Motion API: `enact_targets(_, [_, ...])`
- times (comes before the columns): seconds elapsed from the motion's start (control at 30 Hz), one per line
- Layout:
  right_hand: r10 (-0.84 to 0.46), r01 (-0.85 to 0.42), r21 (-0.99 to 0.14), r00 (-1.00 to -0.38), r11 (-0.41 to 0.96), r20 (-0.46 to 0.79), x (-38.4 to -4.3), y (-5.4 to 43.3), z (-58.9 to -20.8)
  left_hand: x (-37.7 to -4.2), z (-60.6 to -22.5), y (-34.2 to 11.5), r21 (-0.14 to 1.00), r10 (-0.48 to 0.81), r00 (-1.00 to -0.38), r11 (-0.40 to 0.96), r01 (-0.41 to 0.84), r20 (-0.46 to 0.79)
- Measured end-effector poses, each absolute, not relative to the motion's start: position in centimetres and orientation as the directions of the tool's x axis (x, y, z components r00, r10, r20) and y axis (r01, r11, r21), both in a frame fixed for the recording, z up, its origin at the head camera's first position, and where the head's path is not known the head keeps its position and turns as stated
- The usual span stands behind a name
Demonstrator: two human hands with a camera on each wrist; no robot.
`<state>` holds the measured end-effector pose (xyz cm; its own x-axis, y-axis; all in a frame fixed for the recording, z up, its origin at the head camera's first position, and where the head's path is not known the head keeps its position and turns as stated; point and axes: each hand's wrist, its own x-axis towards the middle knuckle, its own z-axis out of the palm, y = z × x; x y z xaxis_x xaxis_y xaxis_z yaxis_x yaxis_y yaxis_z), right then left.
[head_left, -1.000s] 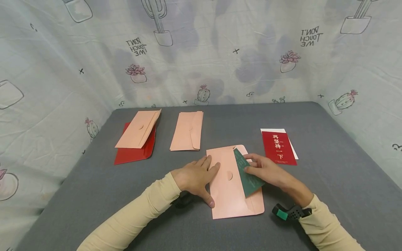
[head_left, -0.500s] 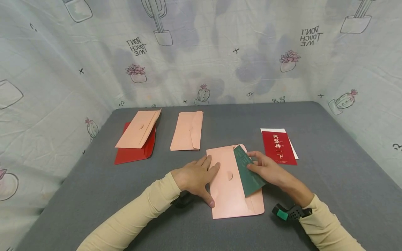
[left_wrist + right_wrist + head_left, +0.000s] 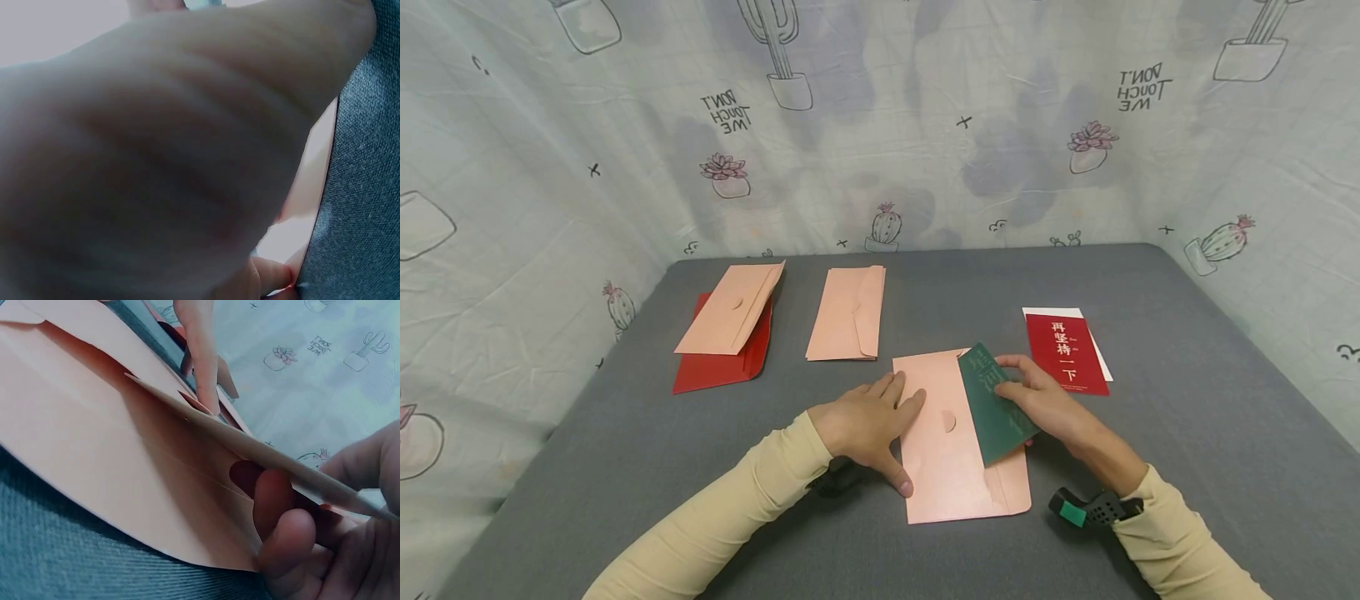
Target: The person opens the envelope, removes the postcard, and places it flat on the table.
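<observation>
A pink envelope (image 3: pixel 936 467) lies on the grey table in front of me, its flap unfolded to the right. My left hand (image 3: pixel 868 425) rests on its left edge with the fingers spread. My right hand (image 3: pixel 1047 402) pinches a dark green card (image 3: pixel 991 412) printed with pale characters, thumb on top and fingers underneath. The card is tilted over the envelope's right part. In the right wrist view, the card (image 3: pixel 250 444) appears edge-on above the envelope's flap (image 3: pixel 137 462); I cannot tell whether its far edge is inside the pocket. The left palm fills most of the left wrist view.
A red card (image 3: pixel 1067 354) lies over a white one at the right. At the back left, a pink envelope (image 3: pixel 730 308) rests on a red envelope (image 3: pixel 722 375). Stacked pink envelopes (image 3: pixel 846 315) lie near the middle back. A printed curtain (image 3: pixel 925 125) surrounds the table (image 3: pixel 955 292).
My right hand has shifted slightly up and right with the green card. More of the card's face now shows. My left hand has stayed in place on the envelope.
</observation>
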<state>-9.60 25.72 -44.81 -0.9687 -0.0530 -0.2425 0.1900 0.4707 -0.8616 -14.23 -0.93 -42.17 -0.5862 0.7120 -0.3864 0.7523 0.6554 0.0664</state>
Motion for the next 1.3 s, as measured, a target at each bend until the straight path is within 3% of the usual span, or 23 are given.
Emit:
enact_targets(0.37, [-0.067,0.208,-0.887,-0.964,0.413,-0.257,-10.02,26.07,-44.78,-14.18,-41.98,-0.94,0.074,0.706,-0.589,0.663,0.745,-0.394])
enact_targets(0.77, [0.002,0.215,-0.859,-0.97,0.464,-0.242,-9.79,26.06,-44.84,-14.19,-41.96,-0.92,0.078,0.706,-0.588,0.663,0.745,-0.394])
enact_targets(1.3, [0.014,0.231,-0.873,-0.968,0.429,-0.25,-9.78,26.05,-45.03,-14.25,-42.04,-0.97,0.072,0.71,-0.587,0.658,0.749,-0.388])
